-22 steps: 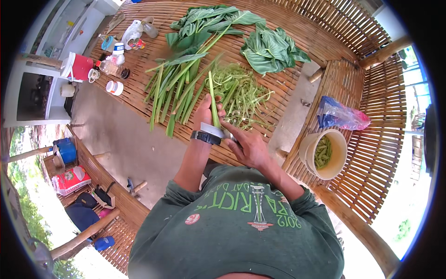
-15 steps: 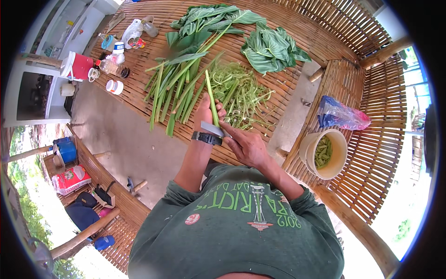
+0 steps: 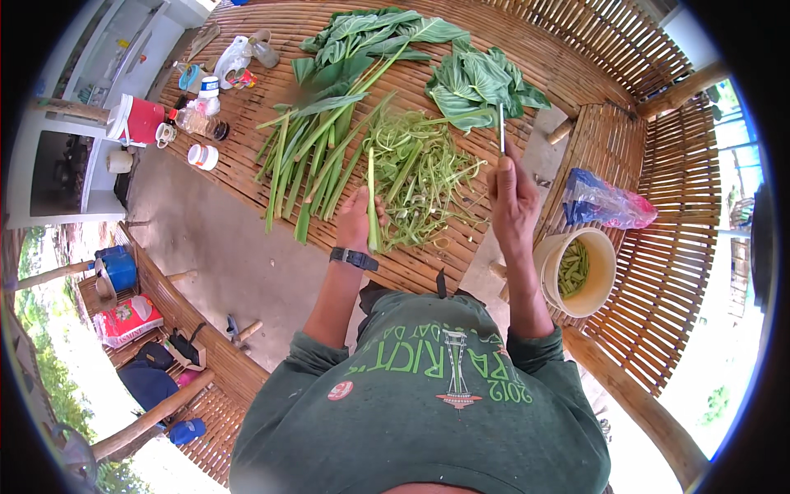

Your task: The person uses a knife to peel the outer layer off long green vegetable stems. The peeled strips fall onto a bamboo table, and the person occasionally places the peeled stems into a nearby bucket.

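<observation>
My left hand (image 3: 355, 219), with a dark watch on its wrist, is closed round a pale green leaf stalk (image 3: 372, 198) held nearly upright at the near edge of the bamboo table. Raised on the right, my right hand (image 3: 514, 198) grips a knife (image 3: 501, 130), its narrow blade pointing away from me. The knife is apart from the stalk; my fingers hide its handle. Just beyond the left hand lies a heap of stringy green peelings (image 3: 424, 169). A bunch of long stalks (image 3: 309, 160) sits to its left, hanging over the table edge.
Large green leaves (image 3: 473, 86) lie at the far side of the table (image 3: 271, 99). A bucket (image 3: 605, 284) of cut green pieces (image 3: 573, 270) stands on the right bench beside a plastic bag (image 3: 605, 202). Jars and a bottle (image 3: 197, 121) crowd the left end near a red cooler (image 3: 141, 118).
My right hand has moved away from the stalk, up and to the right, with the knife. My left hand has lowered slightly, still holding the stalk.
</observation>
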### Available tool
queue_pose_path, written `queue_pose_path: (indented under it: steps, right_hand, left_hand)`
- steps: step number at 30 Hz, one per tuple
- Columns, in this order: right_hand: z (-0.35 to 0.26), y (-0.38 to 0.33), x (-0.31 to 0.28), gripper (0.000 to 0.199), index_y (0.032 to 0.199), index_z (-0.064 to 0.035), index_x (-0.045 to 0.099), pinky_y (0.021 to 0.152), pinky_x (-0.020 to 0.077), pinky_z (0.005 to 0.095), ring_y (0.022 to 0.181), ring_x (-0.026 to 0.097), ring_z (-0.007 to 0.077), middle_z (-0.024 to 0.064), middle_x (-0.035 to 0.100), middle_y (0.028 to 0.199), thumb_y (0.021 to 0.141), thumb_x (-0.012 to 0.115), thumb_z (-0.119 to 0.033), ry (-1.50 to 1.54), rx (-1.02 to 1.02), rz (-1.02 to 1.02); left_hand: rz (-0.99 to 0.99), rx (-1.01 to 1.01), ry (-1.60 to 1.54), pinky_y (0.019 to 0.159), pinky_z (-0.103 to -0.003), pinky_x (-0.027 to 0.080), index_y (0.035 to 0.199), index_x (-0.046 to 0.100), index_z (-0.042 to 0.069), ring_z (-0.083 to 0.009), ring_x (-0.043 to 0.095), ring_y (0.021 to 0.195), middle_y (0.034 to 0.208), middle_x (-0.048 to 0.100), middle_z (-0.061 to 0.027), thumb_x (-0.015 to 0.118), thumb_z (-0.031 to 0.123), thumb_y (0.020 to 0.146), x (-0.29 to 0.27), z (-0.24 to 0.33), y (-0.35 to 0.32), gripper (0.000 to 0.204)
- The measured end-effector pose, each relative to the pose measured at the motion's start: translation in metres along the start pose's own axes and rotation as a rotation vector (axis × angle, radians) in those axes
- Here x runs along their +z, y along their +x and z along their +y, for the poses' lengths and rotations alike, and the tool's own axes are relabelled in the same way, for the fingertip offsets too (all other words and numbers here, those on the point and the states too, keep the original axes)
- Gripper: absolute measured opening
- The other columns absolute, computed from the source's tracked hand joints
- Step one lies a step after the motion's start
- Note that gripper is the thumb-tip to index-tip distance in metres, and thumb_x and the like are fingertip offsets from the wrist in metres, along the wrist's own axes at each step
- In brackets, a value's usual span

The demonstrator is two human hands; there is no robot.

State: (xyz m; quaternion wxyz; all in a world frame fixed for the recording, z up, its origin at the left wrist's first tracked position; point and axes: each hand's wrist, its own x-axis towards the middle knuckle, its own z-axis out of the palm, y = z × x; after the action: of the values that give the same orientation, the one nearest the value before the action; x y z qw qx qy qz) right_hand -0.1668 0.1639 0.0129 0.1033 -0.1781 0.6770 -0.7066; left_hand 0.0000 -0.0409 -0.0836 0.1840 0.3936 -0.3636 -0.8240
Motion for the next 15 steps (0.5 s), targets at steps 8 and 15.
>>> queue_pose_path:
  steps: [8, 15]
  right_hand:
    - [0.028, -0.035, 0.017, 0.061, 0.159, -0.0123, 0.045, 0.057, 0.0514, 0.0458, 0.06, 0.067, 0.0302, 0.0193, 0.067, 0.072, 0.11, 0.05, -0.047, -0.647, -0.009, -0.504]
    - [0.014, -0.072, 0.039, 0.061, 0.158, -0.0117, 0.046, 0.062, 0.0532, 0.0459, 0.067, 0.067, 0.0386, 0.0227, 0.068, 0.081, 0.103, 0.064, -0.031, -0.495, -0.156, -0.701]
  left_hand:
    - [0.023, -0.159, -0.212, 0.057, -0.03, 0.046, 0.129, 0.058, 0.004, -0.0143, 0.055, 0.069, 0.091, 0.062, -0.0045, 0.05, 0.035, 0.112, 0.006, 0.003, 0.009, 0.036]
    - [-0.034, -0.181, -0.218, 0.056, -0.033, 0.047, 0.126, 0.058, 0.004, -0.017, 0.055, 0.069, 0.087, 0.057, -0.0063, 0.049, 0.033, 0.113, 0.022, 0.001, 0.019, 0.033]
